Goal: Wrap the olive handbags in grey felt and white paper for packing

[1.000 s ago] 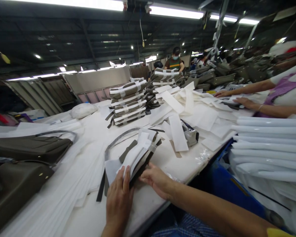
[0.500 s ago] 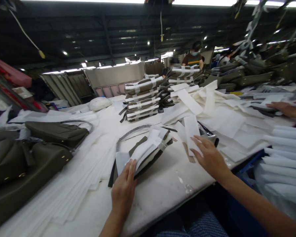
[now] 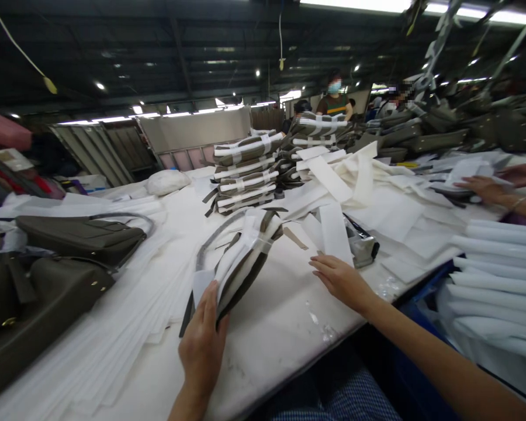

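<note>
My left hand (image 3: 203, 345) lies flat, fingers stretched, on the near end of a wrapped olive bag piece (image 3: 241, 263) with white sheets round it and a grey curved strap. My right hand (image 3: 339, 278) rests open on the white table (image 3: 280, 327), fingertips at the lower end of a white foam strip (image 3: 334, 232). A tape dispenser (image 3: 363, 245) sits just beyond that strip.
Olive handbags (image 3: 81, 237) lie at the left on layered white sheets. A stack of wrapped bag pieces (image 3: 245, 172) stands mid-table, loose white strips (image 3: 355, 175) behind. Another person's hands (image 3: 486, 187) work at the right. Rolled white sheets (image 3: 495, 269) fill a blue bin at right.
My right hand left the bag piece, reached right to the white strip, then drew back a little. The left hand stays on the piece. The view shifted left.
</note>
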The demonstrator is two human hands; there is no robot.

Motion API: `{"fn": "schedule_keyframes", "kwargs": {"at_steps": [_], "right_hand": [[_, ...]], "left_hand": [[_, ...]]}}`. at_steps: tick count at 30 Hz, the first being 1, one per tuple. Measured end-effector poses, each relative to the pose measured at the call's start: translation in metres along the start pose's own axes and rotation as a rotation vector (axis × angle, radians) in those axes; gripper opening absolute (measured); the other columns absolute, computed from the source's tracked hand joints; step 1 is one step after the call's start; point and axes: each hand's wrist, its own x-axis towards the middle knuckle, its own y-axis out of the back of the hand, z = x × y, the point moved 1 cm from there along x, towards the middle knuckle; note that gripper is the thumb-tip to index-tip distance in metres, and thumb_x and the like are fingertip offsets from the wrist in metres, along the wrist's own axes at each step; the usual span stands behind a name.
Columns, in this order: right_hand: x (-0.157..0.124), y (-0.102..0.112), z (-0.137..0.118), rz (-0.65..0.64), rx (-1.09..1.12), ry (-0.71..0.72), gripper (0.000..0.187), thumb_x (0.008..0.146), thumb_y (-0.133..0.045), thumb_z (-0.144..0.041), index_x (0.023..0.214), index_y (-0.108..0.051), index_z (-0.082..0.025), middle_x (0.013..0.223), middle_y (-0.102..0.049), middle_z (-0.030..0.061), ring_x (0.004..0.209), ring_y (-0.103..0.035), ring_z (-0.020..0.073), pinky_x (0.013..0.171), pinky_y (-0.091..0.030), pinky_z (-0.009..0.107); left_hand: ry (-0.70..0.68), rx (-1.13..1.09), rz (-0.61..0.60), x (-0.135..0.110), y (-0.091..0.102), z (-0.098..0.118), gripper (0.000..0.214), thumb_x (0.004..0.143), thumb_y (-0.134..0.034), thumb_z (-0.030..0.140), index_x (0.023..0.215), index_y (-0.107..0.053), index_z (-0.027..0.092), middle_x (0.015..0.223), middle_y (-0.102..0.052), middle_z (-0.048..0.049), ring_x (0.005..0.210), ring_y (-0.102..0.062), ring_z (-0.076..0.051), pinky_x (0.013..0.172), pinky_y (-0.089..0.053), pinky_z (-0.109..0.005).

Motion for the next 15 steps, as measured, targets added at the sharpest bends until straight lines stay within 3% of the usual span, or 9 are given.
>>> {"fn": "schedule_keyframes", "kwargs": {"at_steps": [2, 4, 7, 9, 12, 15], "right_hand": [[0.006, 0.006, 0.002, 0.051, -0.065, -0.040, 0.025, 0.098, -0.051, -0.020, 0.118, -0.065, -0.015, 0.117, -0.069, 0.0097, 0.110, -0.060, 0.0224, 0.102, -0.048, 0.038], [0.009, 0.016, 0.007, 0.114, -0.178, -0.190, 0.031, 0.097, -0.054, -0.024, 0.124, -0.062, -0.012, 0.120, -0.067, 0.0131, 0.112, -0.058, 0.0260, 0.103, -0.046, 0.042], [0.008, 0.026, 0.018, 0.078, -0.378, -0.411, 0.057, 0.091, -0.063, -0.036, 0.140, -0.050, -0.010, 0.130, -0.060, 0.0192, 0.117, -0.053, 0.0347, 0.098, -0.045, 0.050], [0.006, 0.025, 0.021, -0.003, -0.467, -0.447, 0.070, 0.087, -0.068, -0.040, 0.146, -0.043, -0.014, 0.135, -0.055, 0.0205, 0.125, -0.046, 0.0391, 0.100, -0.040, 0.056], [0.005, 0.014, 0.019, -0.068, -0.540, -0.440, 0.075, 0.083, -0.072, -0.039, 0.148, -0.041, -0.018, 0.138, -0.053, 0.0202, 0.135, -0.036, 0.0420, 0.109, -0.021, 0.067], [0.006, 0.002, 0.010, -0.116, -0.485, -0.424, 0.076, 0.084, -0.070, -0.033, 0.151, -0.038, -0.019, 0.139, -0.052, 0.0200, 0.135, -0.037, 0.0410, 0.113, -0.012, 0.068]], "left_hand": [[0.027, 0.022, 0.019, 0.000, 0.001, -0.002, 0.074, 0.095, -0.056, 0.021, 0.156, -0.016, 0.028, 0.143, -0.055, -0.0061, 0.117, -0.063, -0.024, 0.081, -0.058, -0.028], [0.028, 0.034, 0.031, 0.000, 0.001, -0.003, 0.074, 0.095, -0.057, 0.024, 0.156, -0.016, 0.028, 0.142, -0.056, -0.0062, 0.115, -0.065, -0.024, 0.074, -0.059, -0.028], [0.019, 0.024, 0.048, 0.000, 0.001, -0.004, 0.074, 0.095, -0.057, 0.026, 0.156, -0.016, 0.028, 0.141, -0.057, -0.0062, 0.114, -0.065, -0.024, 0.072, -0.059, -0.028], [0.028, 0.019, 0.043, 0.000, 0.002, -0.004, 0.073, 0.095, -0.057, 0.026, 0.156, -0.017, 0.028, 0.140, -0.057, -0.0065, 0.113, -0.066, -0.024, 0.073, -0.059, -0.028], [0.040, 0.012, 0.022, 0.001, 0.003, -0.002, 0.071, 0.096, -0.056, 0.027, 0.156, -0.018, 0.028, 0.141, -0.057, -0.0068, 0.114, -0.065, -0.024, 0.076, -0.058, -0.029], [0.059, 0.012, 0.017, 0.001, 0.005, -0.001, 0.071, 0.096, -0.055, 0.029, 0.156, -0.017, 0.029, 0.142, -0.056, -0.0065, 0.114, -0.065, -0.026, 0.076, -0.058, -0.031]]}}
